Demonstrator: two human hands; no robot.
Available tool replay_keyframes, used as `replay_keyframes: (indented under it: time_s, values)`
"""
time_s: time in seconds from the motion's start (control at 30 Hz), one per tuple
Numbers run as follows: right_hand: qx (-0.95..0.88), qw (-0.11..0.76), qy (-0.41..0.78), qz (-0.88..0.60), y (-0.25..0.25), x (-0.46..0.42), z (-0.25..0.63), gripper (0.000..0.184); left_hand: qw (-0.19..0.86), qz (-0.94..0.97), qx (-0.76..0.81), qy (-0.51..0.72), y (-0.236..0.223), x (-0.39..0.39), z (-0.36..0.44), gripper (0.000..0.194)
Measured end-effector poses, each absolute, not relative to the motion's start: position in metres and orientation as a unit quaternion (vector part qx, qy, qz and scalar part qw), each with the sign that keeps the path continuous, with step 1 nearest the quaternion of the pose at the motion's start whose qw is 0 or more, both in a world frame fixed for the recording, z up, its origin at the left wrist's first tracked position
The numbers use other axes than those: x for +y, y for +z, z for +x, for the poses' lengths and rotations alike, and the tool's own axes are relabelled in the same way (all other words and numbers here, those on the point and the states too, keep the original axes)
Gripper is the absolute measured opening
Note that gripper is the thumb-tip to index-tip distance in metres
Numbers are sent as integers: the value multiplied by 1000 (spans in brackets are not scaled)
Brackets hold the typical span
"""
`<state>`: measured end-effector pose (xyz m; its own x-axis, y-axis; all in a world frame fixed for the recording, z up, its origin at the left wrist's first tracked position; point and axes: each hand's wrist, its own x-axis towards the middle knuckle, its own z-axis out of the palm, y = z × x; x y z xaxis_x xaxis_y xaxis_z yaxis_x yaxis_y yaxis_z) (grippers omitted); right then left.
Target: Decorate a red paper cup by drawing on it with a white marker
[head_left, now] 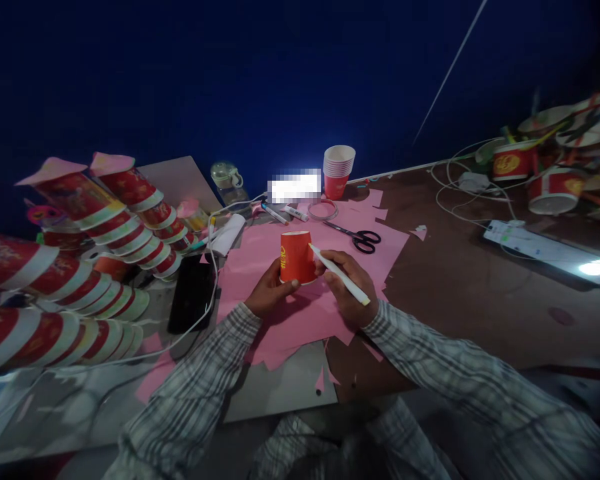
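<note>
A red paper cup [296,257] with yellow lettering on its left side is held upright over the pink paper [260,327]. My left hand [270,292] wraps round its lower left side, thumb across the front. Between the fingers of my right hand [350,287] is a white marker [343,275], its tip at the cup's right side. The right fingertips come close to the cup; whether they touch it I cannot tell. Black-handled scissors [363,240] lie on the paper behind my right hand.
A stack of paper cups [338,172] stands at the back beside a bright lamp [294,185]. Decorated cup towers [115,217] lean at the left, near a black phone [193,293]. A power strip [540,250], cables and more red cups [514,161] occupy the right.
</note>
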<state>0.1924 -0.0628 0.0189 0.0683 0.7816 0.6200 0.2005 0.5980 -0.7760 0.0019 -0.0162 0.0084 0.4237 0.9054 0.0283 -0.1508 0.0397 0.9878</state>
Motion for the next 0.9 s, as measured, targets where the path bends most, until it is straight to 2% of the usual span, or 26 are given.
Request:
replay_keyframes:
  time_s: [0.9]
  values:
    - [-667, 591, 226, -393, 23, -65, 196, 29, 645, 544, 337, 418, 8, -15, 1, 60]
